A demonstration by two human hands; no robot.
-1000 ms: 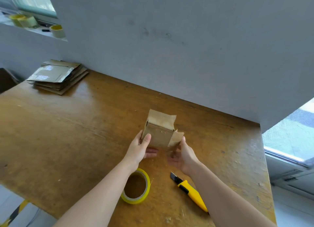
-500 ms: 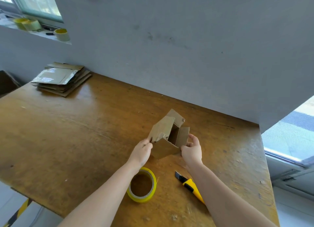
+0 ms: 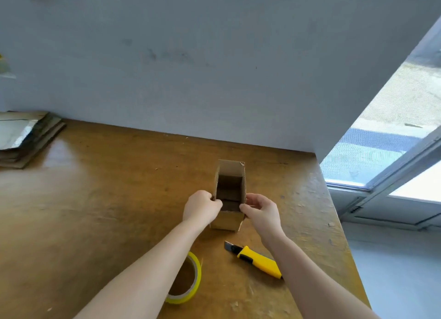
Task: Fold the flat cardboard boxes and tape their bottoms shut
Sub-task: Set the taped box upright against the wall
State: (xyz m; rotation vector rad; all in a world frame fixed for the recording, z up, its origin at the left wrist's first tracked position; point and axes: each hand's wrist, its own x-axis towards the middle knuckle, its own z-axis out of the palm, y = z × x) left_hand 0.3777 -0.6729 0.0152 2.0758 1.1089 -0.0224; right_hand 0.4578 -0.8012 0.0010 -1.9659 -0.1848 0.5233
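An open cardboard box [image 3: 226,222] is held upright on the table [image 3: 107,211], its left rim pinched by the left hand [image 3: 201,209], its right rim by the right hand [image 3: 261,211].

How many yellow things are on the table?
2: the tape roll at the near edge, partly behind the left arm; the utility knife right of it, near the box.

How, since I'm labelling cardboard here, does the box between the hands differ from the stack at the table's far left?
The box stands opened up, its top open; the stack lies flat in layers. The left hand and right hand pinch the box's walls; nothing touches the stack. The stack's top piece bears a pale patch; the box is plain. Both are brown cardboard.
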